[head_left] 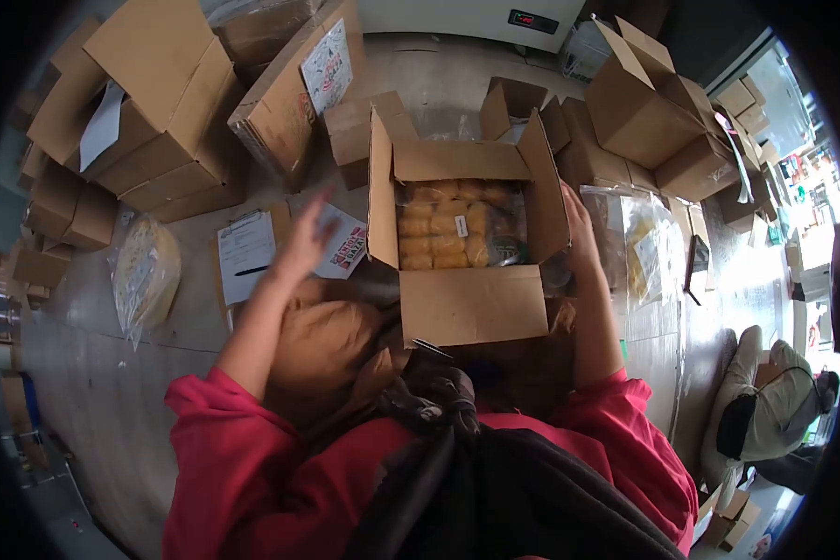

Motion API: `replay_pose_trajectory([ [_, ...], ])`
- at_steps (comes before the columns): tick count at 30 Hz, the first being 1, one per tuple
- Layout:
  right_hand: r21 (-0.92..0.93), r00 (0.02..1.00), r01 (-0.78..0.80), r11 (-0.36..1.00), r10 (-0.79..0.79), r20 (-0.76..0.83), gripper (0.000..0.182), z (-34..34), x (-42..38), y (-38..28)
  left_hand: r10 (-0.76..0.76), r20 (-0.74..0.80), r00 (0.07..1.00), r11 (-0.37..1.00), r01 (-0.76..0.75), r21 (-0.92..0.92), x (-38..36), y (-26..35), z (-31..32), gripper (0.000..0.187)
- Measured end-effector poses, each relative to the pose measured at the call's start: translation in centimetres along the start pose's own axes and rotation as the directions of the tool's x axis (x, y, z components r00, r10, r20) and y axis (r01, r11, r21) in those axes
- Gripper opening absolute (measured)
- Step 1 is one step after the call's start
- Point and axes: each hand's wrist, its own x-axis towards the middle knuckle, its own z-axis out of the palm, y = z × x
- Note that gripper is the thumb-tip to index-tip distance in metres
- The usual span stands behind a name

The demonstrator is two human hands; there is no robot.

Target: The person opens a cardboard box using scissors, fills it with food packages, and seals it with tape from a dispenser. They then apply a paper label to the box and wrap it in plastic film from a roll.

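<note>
- Two bare hands flank an open box (462, 161); the left hand (313, 235) is blurred, its fingers spread, clear of the cardboard.
- On the other side, the right hand (581, 229) lies flat along the outside of the right flap (543, 187), fingers extended; I see no pinch.
- Between them, the box sits before the body, flaps out, with bagged yellow rolls (420, 227) in rows inside.
- To my eye, steadying it well means bringing the left palm level with the right and pressing the walls evenly, not pulling on a flap.
- I'd keep the front flap (474, 308) folded outward and avoid squeezing, since the rolls look soft.
- On the bag, a small white label (461, 226) is too tiny to read from here.
- Left of the box, a card (347, 245) carries red lettering; "GAZA" seems to be its last word.
- Beyond it, a clipboard sheet (245, 243) bears print I can't make out, a dark pen (250, 272) across it.
- Farthest off, a red display (523, 19) glows illegibly.
</note>
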Motion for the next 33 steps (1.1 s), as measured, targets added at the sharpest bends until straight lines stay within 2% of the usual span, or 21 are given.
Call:
replay_pose_trajectory([
  [2,0.059,0.998,-0.037,0.998,0.04,-0.042,0.036,2.0,0.0,-0.2,-0.09,0.166,0.982,0.99,0.106,-0.091,-0.7,-0.3,2.2,0.049],
  [3,-0.437,0.929,0.216,0.873,-0.321,-0.182,0.031,3.0,-0.9,-2.6,-0.093,0.166,0.982,0.991,0.108,-0.083,-0.1,0.5,2.8,0.049],
  [4,-0.836,0.743,0.286,0.469,-0.659,-0.116,0.027,4.0,-2.0,-4.9,-0.073,0.15,0.986,0.981,0.099,-0.168,0.6,1.5,3.3,0.05],
  [6,-0.53,0.609,0.679,0.509,-0.793,0.019,0.023,6.3,-3.5,-4.9,-0.06,0.137,0.989,0.961,0.094,-0.259,1.6,2.5,4.5,0.052],
  [7,-0.601,0.632,0.705,0.376,-0.718,0.292,0.021,8.3,-5.2,-6.8,-0.225,0.18,0.958,0.846,0.283,-0.452,1.9,2.8,5.4,0.053],
  [8,-0.577,0.714,0.684,0.445,-0.568,0.408,0.02,10.0,-5.7,-6.1,-0.365,0.261,0.894,0.657,0.446,-0.608,2.0,2.8,6.1,0.054],
  [9,-0.626,0.754,0.649,0.433,-0.478,0.45,0.027,11.2,-4.8,-3.2,-0.407,0.281,0.869,0.605,0.487,-0.63,2.0,2.5,6.7,0.056],
  [10,-0.638,0.76,0.64,0.427,-0.471,0.447,0.027,10.7,-3.6,-0.1,-0.4,0.293,0.868,0.598,0.489,-0.635,2.0,2.0,7.2,0.056],
  [12,-0.85,0.893,0.365,0.379,-0.4,0.205,0.031,9.4,-1.6,3.9,-0.357,0.254,0.899,0.591,0.428,-0.683,1.7,1.1,7.3,0.056],
  [13,-0.85,0.892,0.37,0.374,-0.398,0.213,0.031,8.6,-1.1,3.9,-0.363,0.242,0.9,0.65,0.431,-0.627,1.3,1.1,6.8,0.055],
  [15,-0.735,0.978,0.171,0.656,-0.019,0.21,0.039,7.1,-0.3,3.9,-0.4,0.221,0.889,0.645,0.445,-0.621,0.8,2.0,6.2,0.055],
  [18,-0.723,0.951,0.084,0.686,0.162,0.264,0.04,6.1,0.2,4.2,-0.452,0.236,0.86,0.642,0.497,-0.584,0.5,2.3,5.5,0.054],
  [20,-0.729,0.95,0.065,0.681,0.181,0.254,0.04,5.6,0.4,3.7,-0.334,0.18,0.925,0.736,0.375,-0.564,0.9,2.6,5.6,0.054],
  [22,-0.784,0.95,0.292,0.547,-0.07,0.305,0.035,4.8,0.7,3.8,-0.353,0.18,0.918,0.716,0.389,-0.58,1.4,3.1,5.3,0.055],
  [23,-0.783,0.948,0.293,0.549,-0.061,0.313,0.035,4.6,0.7,3.9,-0.37,0.18,0.912,0.701,0.401,-0.589,1.4,3.4,5.0,0.055],
  [25,-0.951,0.98,0.199,0.238,-0.077,0.186,0.03,4.7,0.1,2.8,-0.419,0.191,0.888,0.671,0.444,-0.594,1.6,4.2,4.5,0.056],
  [26,-0.951,0.981,0.194,0.242,-0.073,0.182,0.03,4.7,0.0,2.8,-0.454,0.2,0.868,0.645,0.476,-0.598,1.8,4.5,4.3,0.056],
  [28,-0.96,0.957,0.28,-0.014,-0.079,0.28,0.025,5.1,-0.2,2.2,-0.458,0.194,0.867,0.647,0.475,-0.596,1.9,4.9,4.3,0.056],
  [30,-0.958,0.956,0.286,-0.016,-0.071,0.286,0.024,6.3,-1.4,1.3,-0.469,0.185,0.864,0.644,0.478,-0.598,1.7,4.5,4.3,0.057],
  [32,-0.972,0.991,0.125,0.201,-0.066,0.114,0.027,7.5,-2.5,0.6,-0.433,0.192,0.881,0.676,0.457,-0.578,1.8,3.4,4.7,0.056],
  [33,-0.977,0.986,0.134,0.167,0.08,0.149,0.037,7.0,-2.3,2.2,-0.43,0.193,0.882,0.675,0.457,-0.579,1.8,3.8,4.7,0.056],
])
